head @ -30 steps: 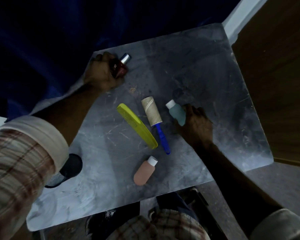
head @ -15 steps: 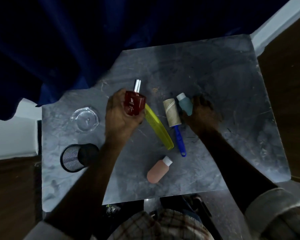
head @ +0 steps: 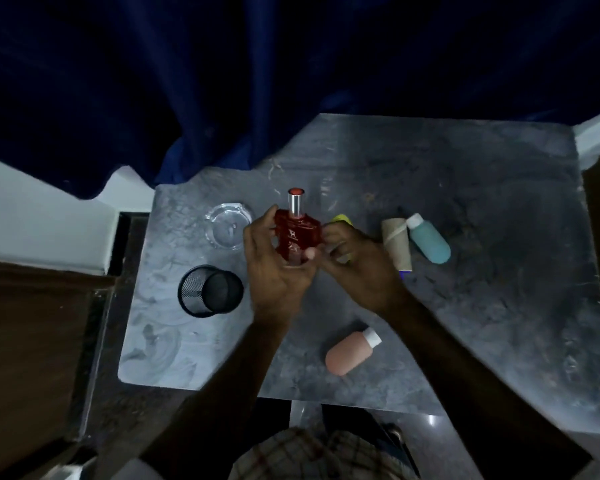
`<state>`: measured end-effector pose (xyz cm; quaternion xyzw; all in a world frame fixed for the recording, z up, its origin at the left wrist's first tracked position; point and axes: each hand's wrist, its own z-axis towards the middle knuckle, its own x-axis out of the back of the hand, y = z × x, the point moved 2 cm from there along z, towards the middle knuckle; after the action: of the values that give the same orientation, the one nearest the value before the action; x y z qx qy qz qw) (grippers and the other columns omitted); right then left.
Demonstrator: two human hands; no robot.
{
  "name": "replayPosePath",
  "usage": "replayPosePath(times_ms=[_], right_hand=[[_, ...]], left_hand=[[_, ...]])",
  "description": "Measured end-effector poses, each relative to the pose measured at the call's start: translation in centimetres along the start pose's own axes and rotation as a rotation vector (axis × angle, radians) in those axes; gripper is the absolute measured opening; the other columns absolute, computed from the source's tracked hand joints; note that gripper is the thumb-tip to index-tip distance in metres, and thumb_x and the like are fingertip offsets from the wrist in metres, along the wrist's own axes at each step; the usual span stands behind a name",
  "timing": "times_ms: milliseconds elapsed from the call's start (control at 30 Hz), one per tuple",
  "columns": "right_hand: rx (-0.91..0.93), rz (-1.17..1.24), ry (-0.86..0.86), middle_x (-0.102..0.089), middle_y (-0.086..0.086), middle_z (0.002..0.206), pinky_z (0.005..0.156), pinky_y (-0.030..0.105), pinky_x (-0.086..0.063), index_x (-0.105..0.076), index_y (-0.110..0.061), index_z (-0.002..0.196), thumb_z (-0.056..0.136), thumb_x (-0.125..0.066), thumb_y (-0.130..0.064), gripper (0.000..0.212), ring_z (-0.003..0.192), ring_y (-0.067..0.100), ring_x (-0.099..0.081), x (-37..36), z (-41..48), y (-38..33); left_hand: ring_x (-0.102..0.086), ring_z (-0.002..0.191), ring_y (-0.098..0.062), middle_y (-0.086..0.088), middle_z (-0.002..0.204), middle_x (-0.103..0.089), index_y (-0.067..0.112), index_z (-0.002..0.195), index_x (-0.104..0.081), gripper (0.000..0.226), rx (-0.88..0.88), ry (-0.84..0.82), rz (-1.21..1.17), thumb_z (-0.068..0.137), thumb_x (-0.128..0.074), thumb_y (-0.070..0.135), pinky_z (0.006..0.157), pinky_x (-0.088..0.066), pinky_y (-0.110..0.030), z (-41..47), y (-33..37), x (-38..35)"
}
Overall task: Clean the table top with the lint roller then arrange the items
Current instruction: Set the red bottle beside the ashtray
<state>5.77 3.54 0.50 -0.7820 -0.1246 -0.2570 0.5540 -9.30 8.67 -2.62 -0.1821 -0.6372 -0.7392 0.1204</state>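
Now the left hand (head: 274, 271) is gripping the red bottle (head: 297, 233) at frame centre, above the table (head: 499, 323), while the right hand (head: 357, 268) is pinching its side. The roller (head: 397, 245) is lying untouched at centre right. If either hand is loosening, the bottle is risking a drop onto the hard top or the glass dish (head: 227, 225).

Left hand (head: 274, 268) curled around the lower body of the red perfume bottle (head: 297, 233), lifted above the worktop (head: 499, 306); right hand (head: 357, 261) touches the bottle's right side, both forearms bare.
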Motion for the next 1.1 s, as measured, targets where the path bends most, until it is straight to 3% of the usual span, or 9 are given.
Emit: replayPosePath(times_ms=[133, 267, 400, 500, 700, 933, 1000, 1100], right_hand=[[0.043, -0.105, 0.021, -0.075, -0.014, 0.093, 0.079, 0.039, -0.061, -0.063, -0.031, 0.107, 0.083, -0.061, -0.064, 0.041, 0.086, 0.005, -0.072, -1.9, 2.4, -1.5], [0.129, -0.150, -0.023, -0.079, -0.005, 0.102, 0.085, 0.041, -0.060, -0.068, -0.023, 0.114, 0.090, -0.069, -0.044, 0.032, 0.091, 0.013, -0.075, -2.1, 3.9, -1.8], [0.193, -0.150, -0.004, -0.078, 0.000, 0.111, 0.093, 0.040, -0.057, -0.070, -0.017, 0.121, 0.093, -0.073, -0.025, 0.029, 0.101, 0.016, -0.075, -2.2, 4.8, -1.8], [0.204, -0.188, 0.028, -0.078, 0.001, 0.115, 0.096, 0.039, -0.056, -0.070, -0.016, 0.122, 0.093, -0.072, -0.020, 0.030, 0.106, 0.019, -0.073, -2.7, 6.0, -1.7], [0.193, -0.246, 0.012, -0.077, -0.002, 0.117, 0.096, 0.034, -0.056, -0.069, -0.020, 0.123, 0.091, -0.072, -0.022, 0.032, 0.106, 0.015, -0.073, -4.2, 8.0, -0.4], [0.205, -0.270, 0.019, -0.075, -0.005, 0.118, 0.093, 0.040, -0.058, -0.063, -0.027, 0.123, 0.092, -0.064, -0.031, 0.032, 0.107, 0.015, -0.072, -5.0, 8.7, 1.2], [0.208, -0.253, 0.016, -0.075, -0.004, 0.118, 0.093, 0.041, -0.058, -0.063, -0.026, 0.123, 0.092, -0.065, -0.030, 0.031, 0.107, 0.016, -0.072, -5.0, 8.9, 1.3], [0.197, -0.249, 0.004, -0.075, -0.004, 0.121, 0.096, 0.042, -0.057, -0.062, -0.026, 0.125, 0.092, -0.064, -0.031, 0.033, 0.110, 0.017, -0.071, -5.0, 9.0, 1.4]], left_hand=[[-0.064, 0.119, -0.023, -0.005, 0.137, -0.050, 0.010, 0.148, -0.048, 0.079, 0.024, 0.070, -0.009, 0.080, -0.085, 0.022, 0.090, -0.063, -0.046, 0.3, -0.2, 0.4], [-0.047, 0.133, 0.003, -0.014, 0.139, -0.050, 0.000, 0.150, -0.046, 0.086, -0.036, 0.072, 0.001, 0.079, -0.091, 0.019, 0.107, -0.052, -0.024, 0.0, -0.7, 1.1], [-0.049, 0.136, -0.007, -0.016, 0.142, -0.048, -0.003, 0.150, -0.045, 0.071, -0.010, 0.043, -0.068, 0.090, -0.079, 0.015, 0.111, -0.051, -0.034, 0.3, -0.5, 1.6], [-0.048, 0.132, 0.004, -0.009, 0.139, -0.048, 0.003, 0.149, -0.048, 0.063, 0.046, 0.045, -0.090, 0.092, -0.071, 0.015, 0.110, -0.047, -0.020, 1.1, -0.5, 1.5], [-0.054, 0.138, -0.023, -0.008, 0.147, -0.043, 0.006, 0.152, -0.045, 0.070, 0.238, -0.015, -0.210, 0.085, -0.062, 0.009, 0.113, -0.051, -0.052, 2.1, -0.7, 1.1], [-0.055, 0.135, -0.031, -0.016, 0.144, -0.044, -0.003, 0.151, -0.042, 0.072, 0.260, -0.023, -0.171, 0.084, -0.061, 0.012, 0.111, -0.051, -0.055, 2.2, -0.3, 1.2], [-0.057, 0.133, -0.023, -0.010, 0.141, -0.045, -0.005, 0.151, -0.042, 0.071, 0.261, -0.014, -0.171, 0.083, -0.059, 0.008, 0.109, -0.054, -0.049, 2.2, 0.0, 1.2], [-0.057, 0.121, 0.003, 0.003, 0.135, -0.045, -0.007, 0.150, -0.039, 0.071, 0.272, -0.008, -0.183, 0.082, -0.057, 0.000, 0.102, -0.056, -0.026, 2.1, -0.2, 0.9]])
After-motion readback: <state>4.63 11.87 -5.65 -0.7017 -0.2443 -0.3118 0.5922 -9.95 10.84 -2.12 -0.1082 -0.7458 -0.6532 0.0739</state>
